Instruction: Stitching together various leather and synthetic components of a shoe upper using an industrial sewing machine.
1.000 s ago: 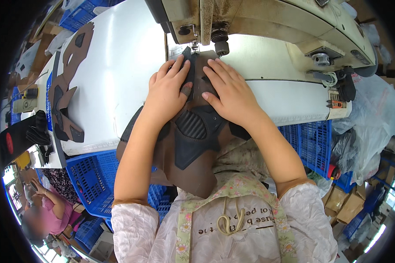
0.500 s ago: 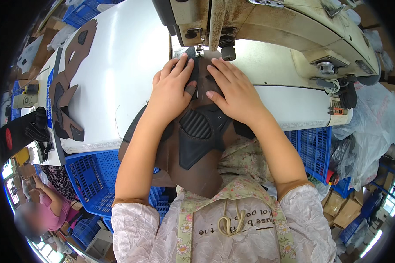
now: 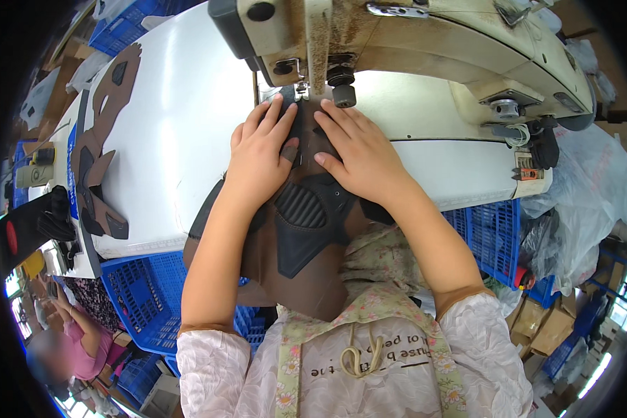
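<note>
A white counter (image 3: 181, 118) supports a sewing machine (image 3: 425, 56) in the head view. The brown-and-black panel (image 3: 306, 233) reaches the presser foot (image 3: 302, 90) and overhangs the counter's front edge. It appears light, pliable; support both sides. Left hand (image 3: 261, 150) and right hand (image 3: 362, 150) lie flat on it, unclenched. Lateral room lies leftward.

White table (image 3: 188, 132): sewing machine (image 3: 432, 45), brown-black workpiece (image 3: 310, 233), brown pieces (image 3: 106, 125) at left.

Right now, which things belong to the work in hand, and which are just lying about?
In the work:
left hand and right hand, both on the dark piece
sewing machine

Seemingly lying about:
brown pieces at left
clear plastic at right
cardboard boxes, lower right
</note>
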Demonstrator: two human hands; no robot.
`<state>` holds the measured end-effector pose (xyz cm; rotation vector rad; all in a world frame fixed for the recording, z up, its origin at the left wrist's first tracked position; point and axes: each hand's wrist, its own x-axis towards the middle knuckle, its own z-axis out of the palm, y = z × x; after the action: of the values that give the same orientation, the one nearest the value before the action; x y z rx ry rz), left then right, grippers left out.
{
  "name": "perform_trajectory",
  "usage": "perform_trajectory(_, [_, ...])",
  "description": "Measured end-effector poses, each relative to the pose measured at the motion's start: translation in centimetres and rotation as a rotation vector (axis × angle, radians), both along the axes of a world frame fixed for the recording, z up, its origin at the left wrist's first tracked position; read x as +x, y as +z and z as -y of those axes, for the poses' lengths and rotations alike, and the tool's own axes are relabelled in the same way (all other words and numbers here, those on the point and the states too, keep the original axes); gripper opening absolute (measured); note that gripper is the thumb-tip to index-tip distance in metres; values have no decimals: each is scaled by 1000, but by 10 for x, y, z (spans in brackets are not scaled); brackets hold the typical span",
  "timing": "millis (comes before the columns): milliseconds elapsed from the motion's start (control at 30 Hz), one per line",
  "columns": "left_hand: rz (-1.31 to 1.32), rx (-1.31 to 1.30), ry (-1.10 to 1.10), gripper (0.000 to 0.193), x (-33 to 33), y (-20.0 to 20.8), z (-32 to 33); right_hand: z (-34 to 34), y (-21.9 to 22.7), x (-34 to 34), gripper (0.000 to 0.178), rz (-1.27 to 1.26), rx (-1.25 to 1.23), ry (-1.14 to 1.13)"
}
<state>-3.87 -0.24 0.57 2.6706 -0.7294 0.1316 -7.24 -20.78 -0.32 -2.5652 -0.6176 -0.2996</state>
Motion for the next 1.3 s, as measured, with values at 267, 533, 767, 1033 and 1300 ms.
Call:
perform_trajectory(267, [-40, 42, -15, 50, 0, 4, 3, 1, -1, -1, 57, 5, 10, -16])
perform_trajectory(533, [-44, 75, -2, 50, 0, 4, 3, -1, -3, -3, 57, 33, 14, -21])
perform_trajectory(767, [10, 73, -12, 48, 1, 2, 3, 0, -2, -2, 57, 26, 29, -26])
perform_trajectory(1033, [-34, 85, -12, 49, 2, 1, 1, -1, -6, -2, 58, 64, 38, -25])
perform_trajectory(1300, [-25, 89, 1, 49, 1, 1, 1, -2, -5, -1, 56, 66, 39, -25])
